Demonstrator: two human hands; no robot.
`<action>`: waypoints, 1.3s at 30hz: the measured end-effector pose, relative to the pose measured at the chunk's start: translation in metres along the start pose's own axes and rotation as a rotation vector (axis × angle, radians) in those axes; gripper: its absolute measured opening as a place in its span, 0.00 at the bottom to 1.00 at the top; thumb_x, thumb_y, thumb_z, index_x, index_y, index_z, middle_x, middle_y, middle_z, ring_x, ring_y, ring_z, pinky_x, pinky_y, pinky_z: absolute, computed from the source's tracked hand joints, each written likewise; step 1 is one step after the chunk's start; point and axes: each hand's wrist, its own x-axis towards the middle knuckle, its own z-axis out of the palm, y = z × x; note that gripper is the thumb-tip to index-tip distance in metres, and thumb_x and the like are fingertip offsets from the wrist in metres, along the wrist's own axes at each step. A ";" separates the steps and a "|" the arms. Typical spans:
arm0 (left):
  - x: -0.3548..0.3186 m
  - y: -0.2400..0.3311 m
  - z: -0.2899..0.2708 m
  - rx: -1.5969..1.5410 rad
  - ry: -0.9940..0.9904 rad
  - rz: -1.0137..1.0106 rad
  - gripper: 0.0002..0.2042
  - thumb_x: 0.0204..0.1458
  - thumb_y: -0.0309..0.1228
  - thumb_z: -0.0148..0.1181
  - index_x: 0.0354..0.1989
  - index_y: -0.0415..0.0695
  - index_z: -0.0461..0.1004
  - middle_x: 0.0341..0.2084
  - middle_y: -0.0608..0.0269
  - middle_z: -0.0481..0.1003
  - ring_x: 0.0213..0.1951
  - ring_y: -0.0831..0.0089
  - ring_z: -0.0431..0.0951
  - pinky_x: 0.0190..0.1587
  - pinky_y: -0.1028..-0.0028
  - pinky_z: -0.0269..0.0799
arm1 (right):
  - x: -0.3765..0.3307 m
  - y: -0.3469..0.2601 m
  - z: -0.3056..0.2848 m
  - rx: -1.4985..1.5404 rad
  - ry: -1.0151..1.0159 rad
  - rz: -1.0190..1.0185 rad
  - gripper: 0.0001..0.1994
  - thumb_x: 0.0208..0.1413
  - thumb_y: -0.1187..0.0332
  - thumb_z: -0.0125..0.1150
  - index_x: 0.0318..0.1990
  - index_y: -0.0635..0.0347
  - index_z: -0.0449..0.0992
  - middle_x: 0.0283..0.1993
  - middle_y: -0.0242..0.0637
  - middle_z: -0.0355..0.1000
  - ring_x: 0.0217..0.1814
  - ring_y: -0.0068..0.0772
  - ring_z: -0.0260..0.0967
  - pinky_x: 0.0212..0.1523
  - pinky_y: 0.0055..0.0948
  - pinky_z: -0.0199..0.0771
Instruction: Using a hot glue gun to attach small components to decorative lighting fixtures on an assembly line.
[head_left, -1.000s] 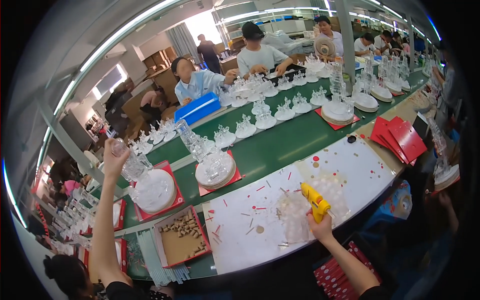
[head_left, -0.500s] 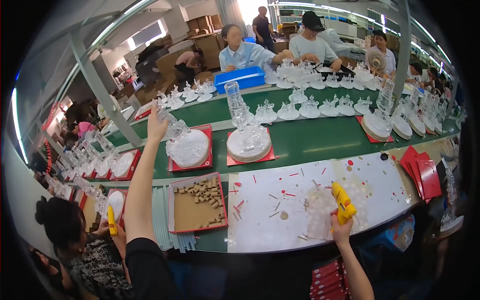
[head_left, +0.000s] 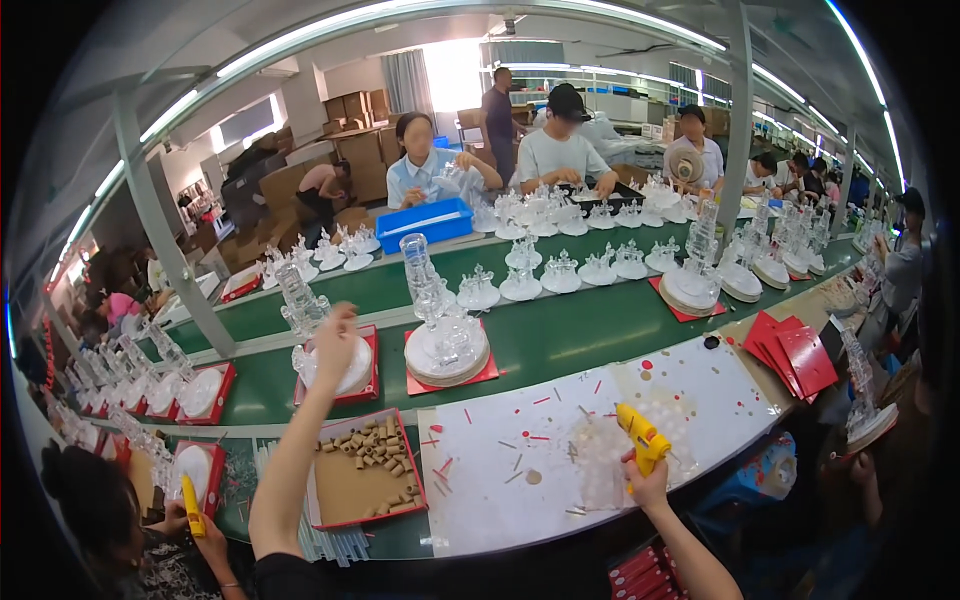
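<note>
We judged the work partway through; the left tower (head_left: 303,302) leaned above its white discs (head_left: 355,372) on a red tray, and the middle tower (head_left: 420,278) rose from a second stack just to its right; both looked largely built up, though whether anything on them was unfinished we could not tell; lower crystal pieces (head_left: 562,272) lined the far side of the green belt (head_left: 560,345) without tall towers.

Our left hand (head_left: 338,345) was over the left discs, near the left tower; we could not tell whether its fingers gripped anything; our right hand (head_left: 648,484) was closed around the yellow glue gun (head_left: 641,438), held above the white sheet (head_left: 480,515).

Small scraps cluttered that sheet; our left forearm crossed beside the box (head_left: 345,490) of brown tubes (head_left: 370,445) and hid part of the glue sticks (head_left: 340,546); red cards (head_left: 790,352) lay to the right, a blue bin (head_left: 425,228) sat across the belt, and a co-worker at lower left held another yellow gun (head_left: 192,505).
</note>
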 end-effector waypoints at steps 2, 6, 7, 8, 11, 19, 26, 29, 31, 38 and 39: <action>-0.056 0.061 0.024 -0.101 -0.278 0.081 0.11 0.51 0.20 0.54 0.41 0.42 0.76 0.33 0.59 0.78 0.33 0.76 0.76 0.33 0.76 0.70 | -0.003 -0.001 -0.001 -0.014 -0.012 0.001 0.10 0.51 0.75 0.57 0.42 0.64 0.69 0.33 0.33 0.72 0.27 0.20 0.68 0.30 0.21 0.71; -0.188 0.158 0.048 -0.342 -0.843 0.155 0.13 0.47 0.22 0.59 0.44 0.41 0.75 0.39 0.56 0.76 0.43 0.62 0.77 0.47 0.67 0.74 | 0.002 -0.004 -0.006 0.115 -0.001 0.218 0.13 0.54 0.75 0.56 0.46 0.65 0.67 0.35 0.36 0.74 0.30 0.24 0.71 0.29 0.22 0.73; -0.218 0.161 0.057 -0.355 -0.927 0.257 0.13 0.48 0.23 0.59 0.44 0.41 0.75 0.41 0.54 0.75 0.45 0.58 0.76 0.51 0.65 0.71 | 0.004 -0.004 -0.005 0.154 -0.017 0.276 0.13 0.55 0.74 0.56 0.47 0.65 0.66 0.36 0.37 0.74 0.31 0.25 0.73 0.29 0.23 0.74; -0.237 0.175 0.059 -0.396 -0.986 0.214 0.11 0.50 0.23 0.57 0.43 0.40 0.75 0.42 0.54 0.74 0.46 0.59 0.75 0.52 0.66 0.70 | 0.010 -0.001 -0.011 0.162 -0.030 0.273 0.13 0.55 0.74 0.56 0.47 0.65 0.66 0.36 0.37 0.74 0.31 0.25 0.73 0.29 0.23 0.74; -0.285 0.168 0.097 -0.413 -0.883 0.004 0.07 0.51 0.25 0.56 0.38 0.41 0.76 0.38 0.57 0.74 0.41 0.61 0.77 0.46 0.67 0.73 | 0.037 0.011 -0.039 0.122 -0.136 0.498 0.14 0.57 0.68 0.56 0.47 0.67 0.68 0.38 0.41 0.75 0.34 0.29 0.75 0.31 0.25 0.76; -0.295 0.181 0.108 -0.270 -0.592 -0.013 0.05 0.50 0.23 0.57 0.35 0.42 0.75 0.35 0.60 0.75 0.35 0.61 0.78 0.38 0.70 0.74 | -0.001 -0.028 -0.116 -0.432 0.022 0.162 0.13 0.53 0.74 0.55 0.45 0.73 0.71 0.41 0.43 0.74 0.43 0.34 0.73 0.45 0.32 0.73; -0.295 0.195 0.107 -0.226 -0.569 -0.162 0.04 0.51 0.22 0.57 0.34 0.41 0.76 0.35 0.60 0.76 0.29 0.67 0.78 0.33 0.73 0.73 | -0.232 0.030 -0.142 -0.670 0.600 0.129 0.24 0.54 0.55 0.59 0.58 0.48 0.67 0.45 0.44 0.73 0.48 0.55 0.68 0.47 0.64 0.63; -0.294 0.205 0.108 -0.212 -0.572 -0.205 0.04 0.51 0.21 0.57 0.33 0.40 0.77 0.34 0.59 0.76 0.27 0.69 0.76 0.31 0.74 0.72 | -0.345 0.095 -0.151 -0.700 0.657 0.326 0.27 0.56 0.53 0.58 0.62 0.49 0.65 0.59 0.49 0.67 0.57 0.57 0.66 0.53 0.68 0.59; -0.293 0.208 0.115 -0.177 -0.546 -0.171 0.04 0.50 0.21 0.57 0.33 0.39 0.76 0.32 0.57 0.76 0.28 0.66 0.76 0.31 0.73 0.71 | -0.391 0.157 -0.155 -0.606 0.472 0.552 0.26 0.57 0.56 0.54 0.63 0.49 0.62 0.59 0.47 0.67 0.57 0.55 0.66 0.53 0.62 0.62; -0.281 0.204 0.120 -0.091 -0.553 -0.108 0.05 0.51 0.18 0.54 0.33 0.38 0.76 0.28 0.62 0.73 0.26 0.75 0.69 0.27 0.78 0.62 | -0.501 0.226 -0.208 -0.934 0.183 1.492 0.30 0.50 0.43 0.58 0.46 0.66 0.75 0.42 0.56 0.76 0.49 0.54 0.73 0.48 0.44 0.72; -0.281 0.191 0.111 -0.052 -0.509 -0.071 0.05 0.52 0.18 0.54 0.33 0.38 0.76 0.29 0.63 0.73 0.26 0.77 0.68 0.27 0.79 0.61 | -0.436 0.189 -0.179 -0.657 0.270 1.401 0.28 0.50 0.48 0.59 0.45 0.68 0.75 0.41 0.58 0.75 0.48 0.55 0.73 0.49 0.44 0.72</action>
